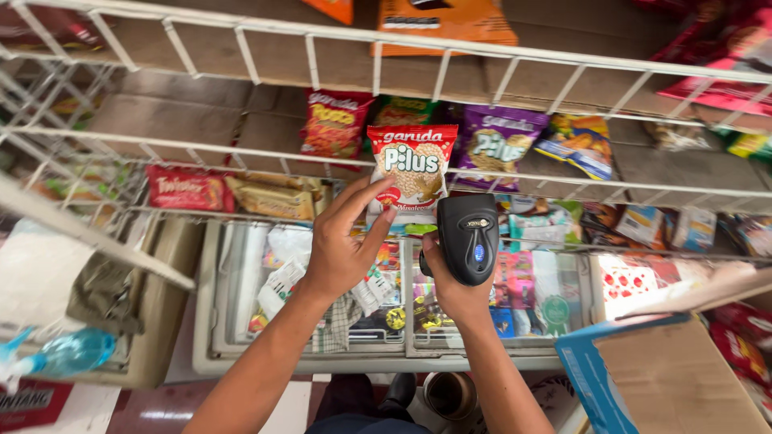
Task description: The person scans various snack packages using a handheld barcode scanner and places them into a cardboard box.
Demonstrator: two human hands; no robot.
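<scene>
Head view. The left hand (342, 249) is raised in front of a white wire rack (450, 60), fingers and thumb closed on the lower edge of a red and white snack packet (412, 173), which it holds upright, printed face toward the camera. The packet sits just in front of the rack's middle tier, level with a purple snack packet (498, 149) on its right and a red and orange packet (334, 124) on its left, both standing on that tier. The right hand (454, 285) is wrapped around the grip of a black handheld barcode scanner (468, 237), its head just beside the lower right corner of the held packet; whether the two touch cannot be told. Below both hands stands a chest freezer (217, 321) with sliding glass lids. A cardboard box with a blue edge (667, 378) lies at lower right. A clear water bottle (68, 354) lies at lower left
</scene>
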